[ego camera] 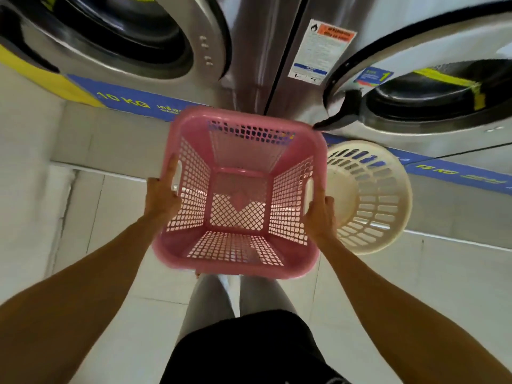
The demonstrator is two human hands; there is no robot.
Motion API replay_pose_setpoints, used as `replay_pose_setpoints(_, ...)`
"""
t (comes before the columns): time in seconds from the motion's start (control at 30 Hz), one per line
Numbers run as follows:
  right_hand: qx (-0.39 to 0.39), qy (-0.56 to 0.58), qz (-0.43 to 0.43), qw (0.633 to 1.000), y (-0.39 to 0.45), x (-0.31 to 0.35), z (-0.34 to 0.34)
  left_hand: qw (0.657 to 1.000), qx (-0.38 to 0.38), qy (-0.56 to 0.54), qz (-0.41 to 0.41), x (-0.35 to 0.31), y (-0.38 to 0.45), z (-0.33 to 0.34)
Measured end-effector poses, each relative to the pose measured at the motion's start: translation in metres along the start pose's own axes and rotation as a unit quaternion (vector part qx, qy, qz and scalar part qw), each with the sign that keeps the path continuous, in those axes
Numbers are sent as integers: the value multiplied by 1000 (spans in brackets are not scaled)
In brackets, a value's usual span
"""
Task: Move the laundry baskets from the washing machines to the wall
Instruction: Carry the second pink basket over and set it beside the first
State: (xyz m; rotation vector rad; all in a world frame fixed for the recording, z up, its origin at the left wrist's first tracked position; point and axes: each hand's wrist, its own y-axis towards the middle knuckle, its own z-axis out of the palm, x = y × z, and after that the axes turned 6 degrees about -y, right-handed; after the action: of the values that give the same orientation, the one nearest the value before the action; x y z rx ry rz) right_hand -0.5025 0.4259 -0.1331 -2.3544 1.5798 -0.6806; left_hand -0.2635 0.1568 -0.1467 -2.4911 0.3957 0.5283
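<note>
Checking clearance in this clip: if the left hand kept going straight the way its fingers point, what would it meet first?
The left hand, gripping the pink basket, points toward the blue-striped base under the left washing machine. Nothing shows in between, though depth is unclear.

View count: one, worn on your head. Facing: forward and steeply down, over your own torso and legs to the tiled floor. Nearness: close; the pink basket fills the middle of the frame at arm's reach. Upper edge: washing machine fronts, bent by the wide-angle lens. Lower corners: your forearms entering. Shared coverage: no second view to compare.
</note>
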Motion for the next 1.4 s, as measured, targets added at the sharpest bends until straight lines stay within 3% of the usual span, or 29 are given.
replay_pose_setpoints(0.13,45,-41,-54,997,-24,29,-1,997,-18,10,-69,55,-46,-18)
replay_pose_setpoints(0.3,98,-87,-154,979,-49,83,8,987,-80,-60,-127,121,-126,-46)
replay_pose_setpoints(0.47,123,-140,-302,935,-100,158,26,960,-163,-123,-191,185,-228,-63)
replay_pose_setpoints(0.7,130,-193,-451,862,-231,223,69,893,-282,-187,-297,290,-389,-42)
replay_pose_setpoints(1.03,160,-204,-606,752,-435,256,165,779,-419,-210,-417,406,-589,-12)
replay_pose_setpoints(1.3,191,-222,-659,693,-541,295,231,717,-524,-205,-412,485,-669,-15)
replay_pose_setpoints(1.4,187,-218,-666,689,-559,313,261,714,-523,-195,-424,503,-674,-26)
